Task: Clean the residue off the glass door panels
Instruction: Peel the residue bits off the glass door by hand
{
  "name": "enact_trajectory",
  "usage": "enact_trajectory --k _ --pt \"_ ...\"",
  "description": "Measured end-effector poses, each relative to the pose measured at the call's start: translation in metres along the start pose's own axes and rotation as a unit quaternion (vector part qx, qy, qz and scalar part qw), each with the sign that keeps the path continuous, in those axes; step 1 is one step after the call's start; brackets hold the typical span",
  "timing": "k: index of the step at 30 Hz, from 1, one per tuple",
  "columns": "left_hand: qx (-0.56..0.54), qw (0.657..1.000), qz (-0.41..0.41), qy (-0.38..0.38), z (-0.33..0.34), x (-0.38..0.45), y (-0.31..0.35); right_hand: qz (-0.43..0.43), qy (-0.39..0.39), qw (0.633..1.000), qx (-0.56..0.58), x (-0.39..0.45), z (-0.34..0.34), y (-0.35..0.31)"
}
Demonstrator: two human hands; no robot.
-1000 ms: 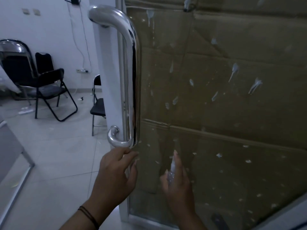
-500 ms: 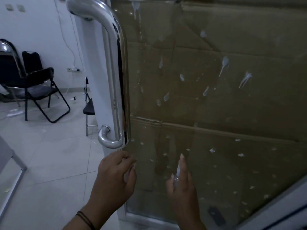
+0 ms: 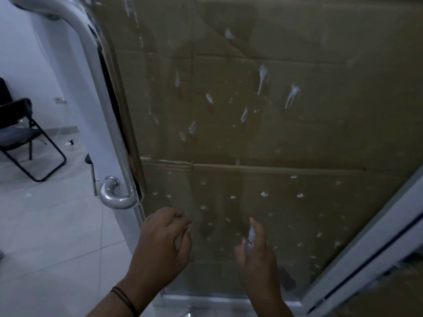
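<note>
Glass door panel (image 3: pixel 263 138) filling most of the view, tilted, backed by brown cardboard (image 3: pixel 320 42). Dotted all over with white residue flecks (image 3: pixel 263 75), streaked higher up, smaller specks lower down. Right hand (image 3: pixel 258 255) low against the glass, fingers curled round a small clear spray bottle (image 3: pixel 251 235), forefinger raised along its top. Left hand (image 3: pixel 163 241) just beside the panel's left edge, below the steel pull handle (image 3: pixel 114 110), fingers loosely bent, holding nothing; dark bands (image 3: pixel 124 298) on the wrist. White frame (image 3: pixel 366 243) slanting at lower right. Beyond the door, pale tiled floor (image 3: pixel 45 225) and a black folding chair (image 3: pixel 25 138) at far left.
</note>
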State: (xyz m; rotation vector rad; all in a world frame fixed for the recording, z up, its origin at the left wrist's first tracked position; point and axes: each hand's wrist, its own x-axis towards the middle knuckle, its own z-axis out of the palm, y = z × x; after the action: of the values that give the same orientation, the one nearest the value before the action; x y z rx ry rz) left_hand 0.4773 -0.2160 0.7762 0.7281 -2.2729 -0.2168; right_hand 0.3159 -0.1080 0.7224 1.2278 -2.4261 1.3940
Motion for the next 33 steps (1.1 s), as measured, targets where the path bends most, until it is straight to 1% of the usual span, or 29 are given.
enact_trajectory --k 7,13,20,30,33 --pt "-0.009 1.0 0.006 -0.02 0.017 0.005 0.016 -0.021 0.041 0.999 -0.011 -0.002 -0.024 0.019" --pt "0.001 0.999 0.008 -0.037 0.031 0.01 0.036 -0.027 0.049 0.998 -0.007 0.001 -0.048 0.032" --pt "0.01 1.0 0.002 -0.028 0.044 0.015 0.064 -0.015 0.019 1.0 -0.001 0.011 -0.07 0.047" --pt "0.026 0.999 -0.023 -0.04 0.052 0.012 0.103 0.0 -0.024 1.0 -0.014 0.019 -0.092 0.07" --pt "0.034 0.999 -0.024 -0.032 0.054 0.012 0.113 0.019 -0.024 0.999 -0.015 0.021 -0.099 0.075"
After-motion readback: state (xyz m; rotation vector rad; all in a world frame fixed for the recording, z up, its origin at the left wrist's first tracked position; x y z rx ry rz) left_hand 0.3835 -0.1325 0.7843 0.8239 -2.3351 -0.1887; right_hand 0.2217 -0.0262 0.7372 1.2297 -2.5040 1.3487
